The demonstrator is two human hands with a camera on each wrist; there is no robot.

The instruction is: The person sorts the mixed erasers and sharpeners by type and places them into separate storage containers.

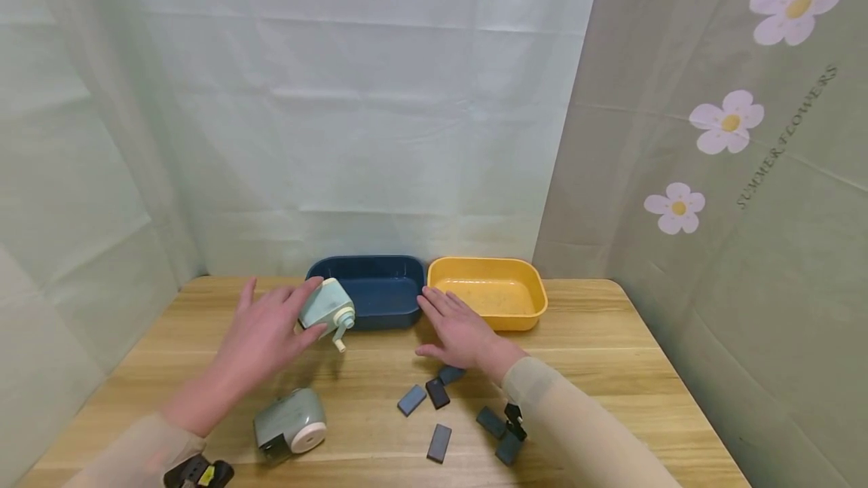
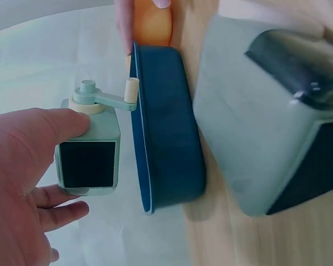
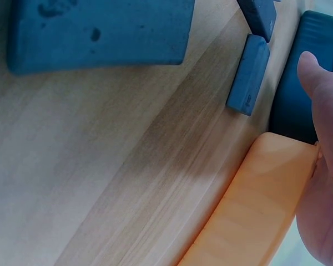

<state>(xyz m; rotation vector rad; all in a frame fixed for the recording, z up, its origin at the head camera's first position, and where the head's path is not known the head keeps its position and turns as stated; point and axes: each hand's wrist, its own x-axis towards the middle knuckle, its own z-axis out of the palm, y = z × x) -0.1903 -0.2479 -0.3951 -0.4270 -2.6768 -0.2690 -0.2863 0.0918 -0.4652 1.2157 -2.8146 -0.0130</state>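
Note:
In the head view my left hand (image 1: 274, 322) pinches a light green hand-crank pencil sharpener (image 1: 325, 303) between thumb and fingers. It is raised at the left front corner of the dark blue tray (image 1: 388, 320). The sharpener's crank (image 2: 112, 101) and dark front window (image 2: 89, 164) show in the left wrist view. My right hand (image 1: 457, 330) has its fingers extended, fingertips at the adjoining rims of the blue tray and the yellow tray (image 1: 522, 321). A second sharpener, grey-green (image 1: 291, 420), lies on the table near my left forearm.
Several dark blue-grey blocks (image 1: 439, 443) lie scattered on the wooden table (image 1: 366, 405), some under and beside my right forearm. The two trays stand side by side at the back, before a hanging curtain (image 1: 366, 134). A flowered curtain (image 1: 753, 262) borders the right side.

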